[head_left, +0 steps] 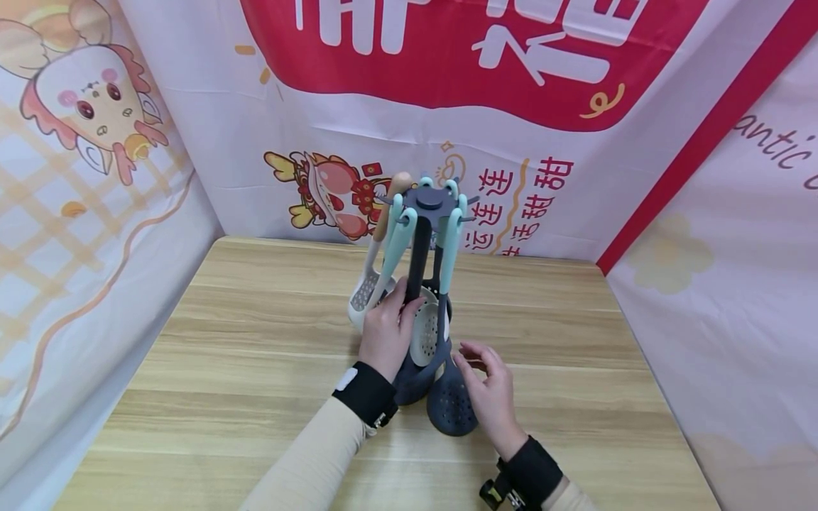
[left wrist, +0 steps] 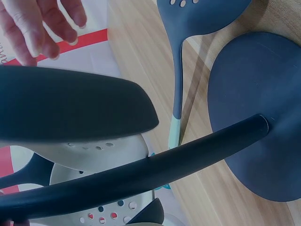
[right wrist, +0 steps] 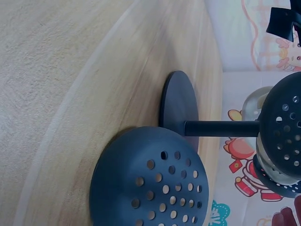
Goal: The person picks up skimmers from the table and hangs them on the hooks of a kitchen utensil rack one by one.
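Observation:
A dark utensil stand [head_left: 429, 203] rises from the tabletop, with several utensils hanging from its top, mostly teal-handled. My left hand [head_left: 386, 333] grips its dark pole [left wrist: 141, 175] partway down. The round base [left wrist: 258, 80] shows in the left wrist view. A dark skimmer [head_left: 452, 406] with round holes lies low beside the base; its grey stem [left wrist: 178, 80] ends in a teal handle. Just right of it, my right hand [head_left: 491, 387] hovers with loosely bent fingers around nothing. A pale perforated skimmer [head_left: 424, 333] and a white slotted utensil with a wooden handle [head_left: 383, 227] hang on the stand.
The wooden table [head_left: 255, 383] carries the stand near its middle. Printed cloth [head_left: 358, 121] closes off the back, with more cloth at the left and right. A dark blade [left wrist: 75, 103] hangs close to the left wrist camera.

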`<state>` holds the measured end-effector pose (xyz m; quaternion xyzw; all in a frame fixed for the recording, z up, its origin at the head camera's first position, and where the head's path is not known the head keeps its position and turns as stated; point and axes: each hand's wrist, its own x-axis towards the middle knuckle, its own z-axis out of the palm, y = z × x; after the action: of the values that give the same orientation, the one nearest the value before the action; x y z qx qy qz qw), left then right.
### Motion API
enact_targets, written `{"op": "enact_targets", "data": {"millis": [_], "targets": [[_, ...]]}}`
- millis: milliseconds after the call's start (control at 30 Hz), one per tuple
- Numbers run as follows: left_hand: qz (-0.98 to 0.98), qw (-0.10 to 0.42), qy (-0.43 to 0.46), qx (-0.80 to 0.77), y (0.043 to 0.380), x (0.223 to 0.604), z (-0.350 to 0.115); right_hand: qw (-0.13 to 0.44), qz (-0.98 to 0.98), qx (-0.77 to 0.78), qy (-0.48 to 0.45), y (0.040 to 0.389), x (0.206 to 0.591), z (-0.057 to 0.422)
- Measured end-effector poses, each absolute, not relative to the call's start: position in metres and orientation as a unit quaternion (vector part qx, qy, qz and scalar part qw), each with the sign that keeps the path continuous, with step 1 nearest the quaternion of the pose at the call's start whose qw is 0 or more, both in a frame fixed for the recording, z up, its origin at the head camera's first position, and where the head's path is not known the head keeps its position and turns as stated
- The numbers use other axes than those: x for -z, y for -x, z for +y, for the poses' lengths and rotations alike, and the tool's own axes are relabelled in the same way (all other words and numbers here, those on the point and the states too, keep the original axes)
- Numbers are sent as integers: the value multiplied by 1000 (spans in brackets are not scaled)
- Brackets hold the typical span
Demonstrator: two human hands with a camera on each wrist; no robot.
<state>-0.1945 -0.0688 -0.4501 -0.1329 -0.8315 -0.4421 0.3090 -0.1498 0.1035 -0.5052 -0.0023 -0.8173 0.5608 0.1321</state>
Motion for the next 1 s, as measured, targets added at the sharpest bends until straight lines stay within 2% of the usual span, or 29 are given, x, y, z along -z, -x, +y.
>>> {"op": "enact_targets", "data": {"millis": [300, 1000], "targets": [[-832, 306, 134, 443, 194, 450, -68, 133, -824, -551, -8, 153, 517, 108], [-828, 310, 135, 447, 193, 449, -68, 87, -840, -535, -2, 151, 522, 111]]}}
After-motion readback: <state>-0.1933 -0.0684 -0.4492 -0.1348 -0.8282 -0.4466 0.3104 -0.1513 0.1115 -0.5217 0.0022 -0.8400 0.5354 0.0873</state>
